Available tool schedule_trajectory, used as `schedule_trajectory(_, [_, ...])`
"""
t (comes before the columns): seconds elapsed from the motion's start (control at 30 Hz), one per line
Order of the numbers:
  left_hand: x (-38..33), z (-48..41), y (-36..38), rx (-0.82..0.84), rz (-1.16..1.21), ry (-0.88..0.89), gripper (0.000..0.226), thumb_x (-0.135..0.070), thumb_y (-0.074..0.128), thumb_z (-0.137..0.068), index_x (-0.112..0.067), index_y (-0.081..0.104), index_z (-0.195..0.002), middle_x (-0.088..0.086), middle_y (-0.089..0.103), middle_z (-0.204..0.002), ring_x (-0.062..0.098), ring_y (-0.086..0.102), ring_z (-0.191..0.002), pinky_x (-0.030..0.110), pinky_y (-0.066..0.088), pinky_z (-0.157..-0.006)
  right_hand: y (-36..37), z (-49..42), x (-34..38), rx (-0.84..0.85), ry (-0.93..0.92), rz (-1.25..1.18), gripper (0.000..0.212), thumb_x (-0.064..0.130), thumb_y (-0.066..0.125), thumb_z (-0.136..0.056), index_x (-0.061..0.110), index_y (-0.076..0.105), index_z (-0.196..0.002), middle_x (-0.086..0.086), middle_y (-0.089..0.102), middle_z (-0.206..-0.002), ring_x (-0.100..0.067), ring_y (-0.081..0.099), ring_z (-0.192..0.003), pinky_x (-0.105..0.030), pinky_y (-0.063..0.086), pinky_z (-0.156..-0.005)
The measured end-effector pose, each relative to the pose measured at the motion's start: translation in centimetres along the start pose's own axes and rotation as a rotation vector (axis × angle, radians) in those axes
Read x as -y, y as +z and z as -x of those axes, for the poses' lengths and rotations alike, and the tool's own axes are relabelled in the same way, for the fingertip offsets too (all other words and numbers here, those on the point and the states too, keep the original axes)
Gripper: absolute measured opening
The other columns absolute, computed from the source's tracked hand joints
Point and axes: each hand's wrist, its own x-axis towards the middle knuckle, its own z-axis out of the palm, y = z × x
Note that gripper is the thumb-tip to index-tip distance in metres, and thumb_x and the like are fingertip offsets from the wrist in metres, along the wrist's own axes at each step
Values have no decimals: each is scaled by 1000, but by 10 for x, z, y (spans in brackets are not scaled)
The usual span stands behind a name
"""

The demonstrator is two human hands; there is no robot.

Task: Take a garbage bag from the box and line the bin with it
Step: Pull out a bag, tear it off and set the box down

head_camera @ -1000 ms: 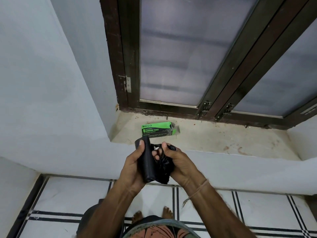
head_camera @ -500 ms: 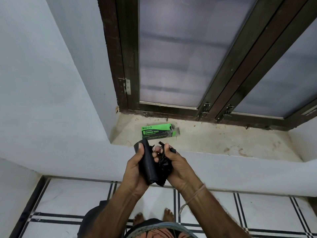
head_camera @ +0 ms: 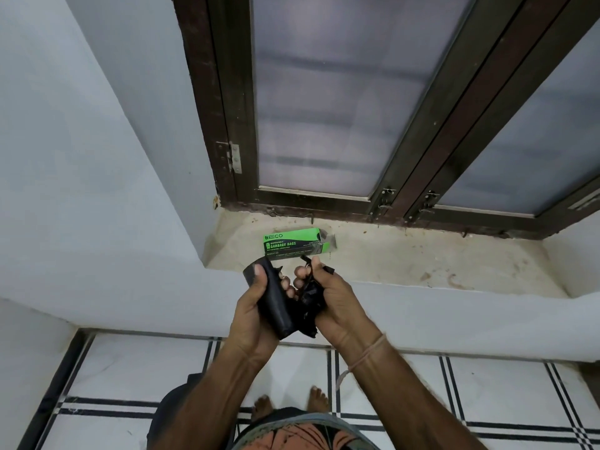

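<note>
Garbage bag (head_camera: 309,297), likely light, soft, slippery, pinched in right hand (head_camera: 339,305); roll (head_camera: 276,305) gripped in left hand (head_camera: 251,319). Best taken by loose edge.

Walls (head_camera: 81,157) are plain pale blue-grey, and the light is pretty dim overall. There's a big window with a dark brown wooden frame (head_camera: 224,125) and frosted glass panes (head_camera: 324,108), with faint horizontal bars showing through. Metal hinge (head_camera: 235,157) on the left, small latches (head_camera: 384,199) along the bottom rail. The sill (head_camera: 422,264) is beige stone, kinda stained and dusty. Floor (head_camera: 162,368) is white tile with black double stripes, plus a dark skirting (head_camera: 55,384) on the left.
</note>
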Motion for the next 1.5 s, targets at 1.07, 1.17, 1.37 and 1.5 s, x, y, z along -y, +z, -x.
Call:
schedule_trajectory(1.07, [1, -41, 11, -51, -127, 99, 35, -28, 52, -103, -5, 56, -130, 17, 67, -112, 30, 64, -109, 40, 59, -88, -32, 4, 27, 133, -179, 869, 31, 47, 75, -90, 31, 74, -117, 8, 66, -80, -6, 53, -58, -22, 41, -53])
schedule_trajectory(1.17, [-2, -52, 15, -50, -82, 135, 34, -23, 55, -100, -7, 55, -130, 21, 63, -117, 30, 65, -111, 39, 61, -86, -35, -11, 40, 127, -134, 813, 38, 52, 74, -89, 18, 77, -106, -11, 43, -74, -15, 33, -55, -29, 30, -49])
schedule_trajectory(1.37, [7, -68, 37, -42, -285, 245, 37, -28, 55, -98, 0, 58, -121, 21, 64, -116, 34, 62, -113, 47, 48, -103, -45, -31, 58, 202, -30, 636, 26, 41, 67, -98, 27, 74, -119, -3, 69, -97, -15, 48, -54, -24, 42, -48])
schedule_trajectory(1.5, [12, -83, 51, -146, -523, 244, 55, -54, 58, -95, -10, 62, -128, 9, 71, -124, 26, 63, -121, 43, 46, -108, -64, -48, 77, 112, -92, 501, 21, 29, 70, -98, 22, 77, -116, -6, 70, -103, -15, 48, -55, -23, 44, -53])
